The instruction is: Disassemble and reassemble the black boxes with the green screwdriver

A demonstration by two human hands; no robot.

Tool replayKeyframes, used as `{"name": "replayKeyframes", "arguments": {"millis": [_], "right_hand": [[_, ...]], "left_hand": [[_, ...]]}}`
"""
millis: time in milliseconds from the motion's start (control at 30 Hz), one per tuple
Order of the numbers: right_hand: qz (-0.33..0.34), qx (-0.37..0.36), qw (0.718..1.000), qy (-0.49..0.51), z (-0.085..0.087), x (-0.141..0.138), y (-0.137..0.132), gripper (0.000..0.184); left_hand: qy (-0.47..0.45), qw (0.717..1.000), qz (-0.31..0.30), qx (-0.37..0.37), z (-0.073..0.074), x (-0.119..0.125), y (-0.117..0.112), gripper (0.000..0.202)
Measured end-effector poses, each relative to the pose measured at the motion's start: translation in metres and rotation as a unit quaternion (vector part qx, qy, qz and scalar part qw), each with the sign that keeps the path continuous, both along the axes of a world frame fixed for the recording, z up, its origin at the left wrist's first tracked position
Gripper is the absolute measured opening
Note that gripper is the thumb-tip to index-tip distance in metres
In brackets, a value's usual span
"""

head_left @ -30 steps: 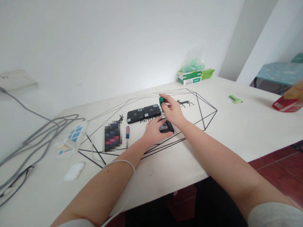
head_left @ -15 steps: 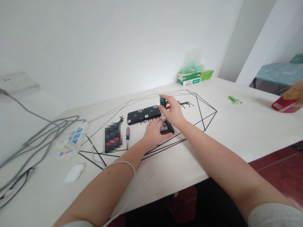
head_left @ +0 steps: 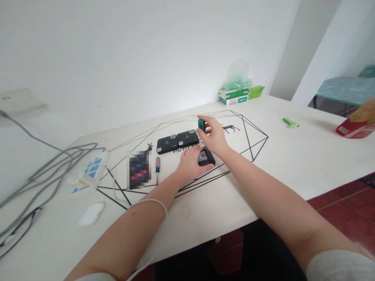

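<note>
My left hand (head_left: 190, 164) rests on a small black box (head_left: 206, 157) lying on the white table (head_left: 293, 156), fingers curled round its left side. Just above the box, my right hand (head_left: 214, 137) grips a green-handled screwdriver (head_left: 200, 125) that stands upright with its tip down on the box. Two more flat black boxes (head_left: 178, 142) lie side by side just behind my left hand. A second small screwdriver with a red and blue handle (head_left: 158, 168) lies flat to the left.
A blurred dark object (head_left: 139, 169), a power strip (head_left: 89, 171) with grey cables (head_left: 43, 168) and a white mouse (head_left: 91, 213) lie at the left. Green and white cartons (head_left: 237, 95) stand at the back, a green lighter (head_left: 291, 123) and a red packet (head_left: 356, 125) at the right.
My right hand has shifted very slightly on the green screwdriver; the left hand and the black box have stayed in place.
</note>
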State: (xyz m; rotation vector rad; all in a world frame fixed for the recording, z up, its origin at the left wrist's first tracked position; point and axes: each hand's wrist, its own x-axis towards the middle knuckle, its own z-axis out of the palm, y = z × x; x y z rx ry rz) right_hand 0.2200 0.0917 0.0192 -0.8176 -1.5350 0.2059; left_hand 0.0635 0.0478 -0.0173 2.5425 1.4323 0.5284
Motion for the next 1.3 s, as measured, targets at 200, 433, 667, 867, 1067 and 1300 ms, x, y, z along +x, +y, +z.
{"name": "replayKeyframes", "arguments": {"millis": [200,433,667,867,1067,1300], "right_hand": [[0.005,-0.011,1.0,-0.004,-0.0052,-0.0014,0.0037,0.044],[0.018,-0.05,0.999,0.008,-0.0047,-0.0017,0.0011,0.047],[0.0,-0.031,0.999,-0.014,-0.0057,-0.0001,0.004,0.047],[-0.02,-0.024,0.999,-0.018,-0.005,0.0011,0.0043,0.048],[0.01,-0.024,1.0,-0.001,-0.0036,0.0002,0.0019,0.041],[-0.04,-0.003,0.999,-0.004,-0.0013,0.0007,-0.0001,0.037]], "left_hand": [[0.01,1.0,-0.008,0.011,-0.0017,-0.0007,0.0007,0.071],[0.012,1.0,-0.004,0.009,-0.003,-0.0009,0.0006,0.072],[0.013,1.0,-0.003,-0.001,-0.0006,-0.0003,0.0,0.071],[0.0,1.0,0.005,-0.003,-0.0034,-0.0014,0.0017,0.073],[-0.002,1.0,0.001,-0.006,-0.0033,-0.0017,0.0023,0.074],[-0.005,1.0,0.005,-0.004,-0.0028,-0.0009,0.0015,0.072]]}}
